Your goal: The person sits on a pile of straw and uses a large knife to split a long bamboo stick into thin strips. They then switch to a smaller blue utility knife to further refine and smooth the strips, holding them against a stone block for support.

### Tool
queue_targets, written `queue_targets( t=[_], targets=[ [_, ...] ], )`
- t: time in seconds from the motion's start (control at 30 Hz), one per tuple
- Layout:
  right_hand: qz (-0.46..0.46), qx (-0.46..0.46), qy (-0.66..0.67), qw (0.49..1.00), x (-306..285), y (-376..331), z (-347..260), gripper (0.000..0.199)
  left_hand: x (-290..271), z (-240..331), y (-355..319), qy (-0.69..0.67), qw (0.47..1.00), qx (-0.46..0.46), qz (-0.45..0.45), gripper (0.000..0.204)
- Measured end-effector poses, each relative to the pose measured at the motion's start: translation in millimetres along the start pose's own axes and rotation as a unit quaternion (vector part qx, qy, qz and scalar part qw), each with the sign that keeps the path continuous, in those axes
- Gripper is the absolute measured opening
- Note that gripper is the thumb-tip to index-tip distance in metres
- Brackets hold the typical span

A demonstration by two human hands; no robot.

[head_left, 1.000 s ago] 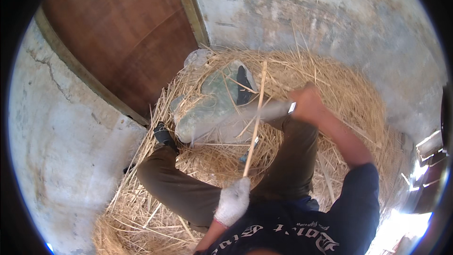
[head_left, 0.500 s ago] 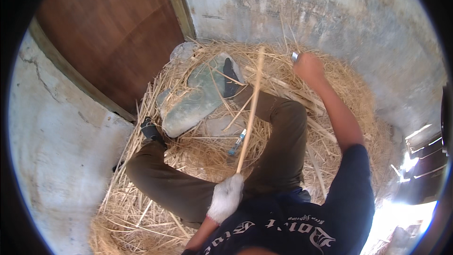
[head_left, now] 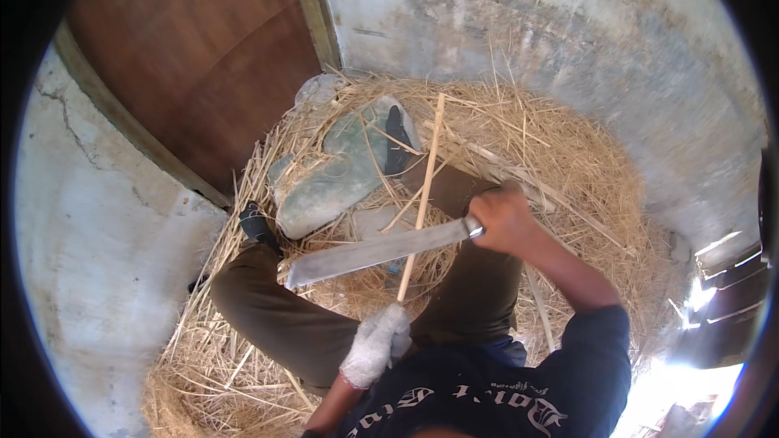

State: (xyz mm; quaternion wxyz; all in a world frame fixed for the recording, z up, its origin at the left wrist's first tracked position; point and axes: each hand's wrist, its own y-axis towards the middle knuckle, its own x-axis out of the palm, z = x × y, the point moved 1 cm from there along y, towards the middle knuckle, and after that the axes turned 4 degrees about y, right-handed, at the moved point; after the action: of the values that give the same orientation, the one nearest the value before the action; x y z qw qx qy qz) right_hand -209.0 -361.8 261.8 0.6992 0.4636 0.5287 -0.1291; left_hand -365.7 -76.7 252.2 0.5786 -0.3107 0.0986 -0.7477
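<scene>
Left hand (head_left: 375, 345), gloved, closed round the near end of a pale stick (head_left: 432, 162); right hand (head_left: 503, 219), bare, gripped on the knife (head_left: 377, 253). Half a second ago I had the right hand farther out, over the straw (head_left: 600, 158); now it sits closer in, broad blade crossing the stick, tip over the left trouser leg (head_left: 272, 312). I judge this a working pass rather than a backswing. Contact between blade and stick: cannot tell from my end. Stick slants away from the body, between the legs. Writing: pale ornate lettering on the dark shirt (head_left: 596, 349). No label that I can make out on the knife.
</scene>
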Motion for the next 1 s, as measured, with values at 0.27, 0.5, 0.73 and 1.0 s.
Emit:
queue_targets(
  t=[0.27,0.5,0.73,1.0],
  targets=[
    [-0.008,0.203,-0.053,0.978,11.6,48.6,73.3,0.024,-7.1,-2.5,3.6,-0.104,0.993,-0.056,-0.021,0.042],
    [-0.062,0.150,-0.029,0.986,4.0,48.5,58.3,0.019,-7.4,-8.2,-3.8,-0.059,0.998,-0.023,-0.014,0.039],
    [0.168,0.503,0.057,0.846,-1.7,26.9,183.2,0.028,-6.7,4.0,-6.6,0.091,0.996,-0.004,-0.008,0.040],
    [-0.007,0.536,0.580,0.613,99.1,-22.2,-17.8,0.025,-26.4,24.5,20.4,0.032,0.996,0.082,0.016,0.031]
  ],
)
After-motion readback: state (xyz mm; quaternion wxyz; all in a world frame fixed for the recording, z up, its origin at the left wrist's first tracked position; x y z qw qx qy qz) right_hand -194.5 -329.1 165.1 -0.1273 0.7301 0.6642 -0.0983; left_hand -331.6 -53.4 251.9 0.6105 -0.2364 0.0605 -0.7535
